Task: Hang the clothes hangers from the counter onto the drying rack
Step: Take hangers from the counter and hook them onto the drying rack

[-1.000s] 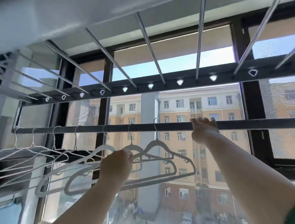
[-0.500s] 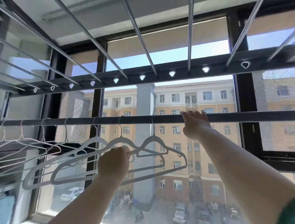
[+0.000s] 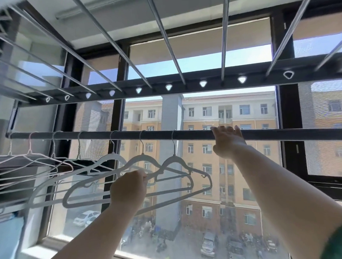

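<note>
A dark horizontal rail (image 3: 186,133) of the drying rack runs across the window. Three grey velvet hangers hang from it by their hooks: a pale one (image 3: 101,165) on the left, a middle one (image 3: 142,160) and a darker one (image 3: 174,160) on the right. Several thin white wire hangers (image 3: 30,157) hang further left. My left hand (image 3: 127,187) grips the shoulder of the middle grey hanger from below. My right hand (image 3: 227,140) reaches up to the rail right of the hangers, its fingers laid over the top of the rail.
Silver rods (image 3: 168,39) of the rack fan out overhead from a dark crossbar (image 3: 183,83) with triangular holes. Black window frames (image 3: 289,124) stand behind. The windowsill (image 3: 44,250) lies low on the left. Buildings and parked cars lie outside.
The view has tilted slightly, so the rail and hangers sit a little higher and further left in the frame. Both hands keep their places on the hanger and the rail.
</note>
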The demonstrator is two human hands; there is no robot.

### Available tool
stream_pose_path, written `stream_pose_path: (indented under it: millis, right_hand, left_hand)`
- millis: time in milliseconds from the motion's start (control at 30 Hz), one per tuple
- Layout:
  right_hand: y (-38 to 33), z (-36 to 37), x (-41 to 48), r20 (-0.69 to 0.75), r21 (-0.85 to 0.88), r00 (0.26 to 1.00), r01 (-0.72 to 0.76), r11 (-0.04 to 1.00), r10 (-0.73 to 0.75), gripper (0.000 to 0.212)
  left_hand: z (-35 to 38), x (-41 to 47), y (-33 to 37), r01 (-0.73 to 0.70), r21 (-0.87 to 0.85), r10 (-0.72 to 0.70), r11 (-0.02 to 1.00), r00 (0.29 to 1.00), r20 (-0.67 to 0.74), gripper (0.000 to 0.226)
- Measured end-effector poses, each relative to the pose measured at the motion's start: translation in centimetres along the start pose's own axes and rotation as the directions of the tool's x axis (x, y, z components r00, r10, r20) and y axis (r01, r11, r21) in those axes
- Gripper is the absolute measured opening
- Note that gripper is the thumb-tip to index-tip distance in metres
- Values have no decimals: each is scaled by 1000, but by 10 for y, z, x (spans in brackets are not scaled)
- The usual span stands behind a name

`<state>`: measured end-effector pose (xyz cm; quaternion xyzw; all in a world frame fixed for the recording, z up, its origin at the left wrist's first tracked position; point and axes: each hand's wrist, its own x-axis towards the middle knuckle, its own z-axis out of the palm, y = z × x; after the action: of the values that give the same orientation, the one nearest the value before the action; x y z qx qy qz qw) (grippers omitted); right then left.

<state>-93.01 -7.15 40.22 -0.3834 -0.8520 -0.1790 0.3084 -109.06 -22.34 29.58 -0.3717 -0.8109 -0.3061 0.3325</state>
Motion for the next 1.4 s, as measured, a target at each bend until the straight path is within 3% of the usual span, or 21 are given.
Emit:
stream_pose_path:
  millis: [267,400,500,600,667,733,900,1033,1267,1400]
  right_hand:
    - [3,1,-2,-1,27,1000,-14,1000,14,65]
    - [5,2,-12,-19,73,1000,-18,997,19,66]
    - [4,2,-23,-48,94,998,-34,995,38,63]
    - [3,5,-35,-72,90,996,-54,994,61,60]
    - [4,11,-45,-64,97,996,-60,993,67,59]
    - [6,16,-57,-48,110,996,-65,992,70,56]
    - [21,20,-88,29,51,996,-83,995,82,41]
    - [37,12,-115,200,155,973,-150,976,117,37]
    - [99,-37,-216,307,60,940,-176,983,149,30]
    - [158,-71,-309,373,-18,890,-275,961,262,31]
  left_hand:
    - [0,-10,6,11,-15,-10,1000,996,83,28]
    - [-5,-15,5,0,-67,4,998,998,60,38]
    - [-8,-23,2,-160,-83,148,984,980,-133,37]
    - [-5,-29,-2,-311,-54,276,949,900,-338,40]
    - [-3,-37,-1,-387,-85,332,918,868,-370,43]
    - [-6,-47,3,-462,-126,388,878,840,-378,29]
    - [-11,-75,20,-429,-263,381,864,899,-215,17]
    - [-19,-94,41,-245,-451,289,858,957,30,25]
    - [-28,-148,129,-178,-606,395,776,885,246,17]
    - [-39,-208,208,-139,-699,500,701,795,344,19]
